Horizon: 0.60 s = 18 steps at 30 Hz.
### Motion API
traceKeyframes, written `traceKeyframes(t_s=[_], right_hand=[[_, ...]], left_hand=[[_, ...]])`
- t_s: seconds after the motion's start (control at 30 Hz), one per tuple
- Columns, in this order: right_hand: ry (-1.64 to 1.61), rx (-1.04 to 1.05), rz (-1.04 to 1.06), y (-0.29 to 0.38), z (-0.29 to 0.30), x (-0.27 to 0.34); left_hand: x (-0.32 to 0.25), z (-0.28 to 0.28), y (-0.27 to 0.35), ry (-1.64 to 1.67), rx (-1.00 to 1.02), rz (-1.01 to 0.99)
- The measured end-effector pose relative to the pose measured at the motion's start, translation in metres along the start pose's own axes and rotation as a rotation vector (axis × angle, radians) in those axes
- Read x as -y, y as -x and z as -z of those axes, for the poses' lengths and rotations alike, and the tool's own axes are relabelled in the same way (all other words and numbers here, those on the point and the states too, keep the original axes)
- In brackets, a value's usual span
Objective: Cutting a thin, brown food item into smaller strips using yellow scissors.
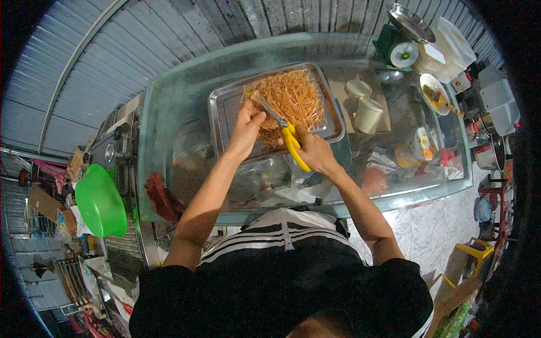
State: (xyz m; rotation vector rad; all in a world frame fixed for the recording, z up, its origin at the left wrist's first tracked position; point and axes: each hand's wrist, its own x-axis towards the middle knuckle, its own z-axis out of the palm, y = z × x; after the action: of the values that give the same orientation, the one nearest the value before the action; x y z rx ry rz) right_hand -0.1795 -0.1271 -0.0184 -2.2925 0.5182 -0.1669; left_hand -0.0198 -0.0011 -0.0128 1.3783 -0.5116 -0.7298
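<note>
A metal tray (pixel 214 126) lies on the glass tabletop before me, with a heap of thin orange-brown dried strands (pixel 296 95) in it. My right hand (pixel 315 151) grips the yellow handles of a pair of scissors (pixel 292 147), whose metal blades point up and left over the strands. At the heap's left edge, my left hand (pixel 246 129) pinches some strands close to the blade tips. The exact piece between its fingers is partly hidden.
Two lidded tubs (pixel 368 116) stand right of the tray. A green dial scale (pixel 403 55), plastic containers (pixel 454 48) and a white dish (pixel 434 95) sit farther right. A dark red cloth (pixel 162 197) lies at the table's left, and a green basin (pixel 101 202) is beyond it.
</note>
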Motion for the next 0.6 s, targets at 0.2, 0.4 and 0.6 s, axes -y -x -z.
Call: traceKeyframes(t_s=[0.2, 0.4, 0.6], right_hand=[[0.061, -0.047, 0.084, 0.000, -0.002, -0.008], [-0.001, -0.056, 0.076, -0.002, -0.006, -0.006], [-0.119, -0.064, 0.044, -0.006, -0.014, -0.009]], left_hand=[[0.007, 0.003, -0.001, 0.013, -0.097, -0.075], [-0.007, -0.009, 0.001, 0.128, -0.149, -0.089], [-0.010, -0.018, 0.004, 0.080, -0.105, -0.078]])
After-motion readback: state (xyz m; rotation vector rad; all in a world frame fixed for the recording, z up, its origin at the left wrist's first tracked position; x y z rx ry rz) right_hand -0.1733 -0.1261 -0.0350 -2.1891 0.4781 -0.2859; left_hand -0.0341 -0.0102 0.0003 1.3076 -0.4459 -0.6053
